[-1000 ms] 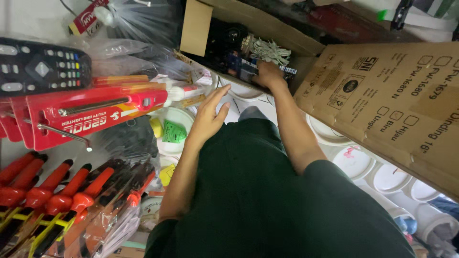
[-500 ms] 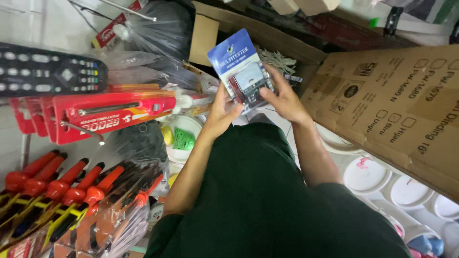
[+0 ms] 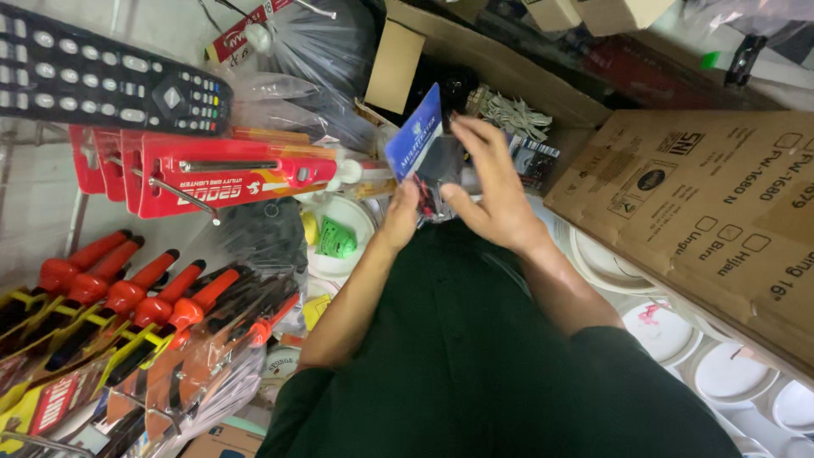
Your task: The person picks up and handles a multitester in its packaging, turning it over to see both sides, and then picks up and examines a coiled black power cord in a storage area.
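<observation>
A blue blister pack (image 3: 417, 136) with a dark item under clear plastic stands tilted, its card edge turned toward the camera. It is held up in the air in front of the open cardboard box, between the two hands.
</observation>
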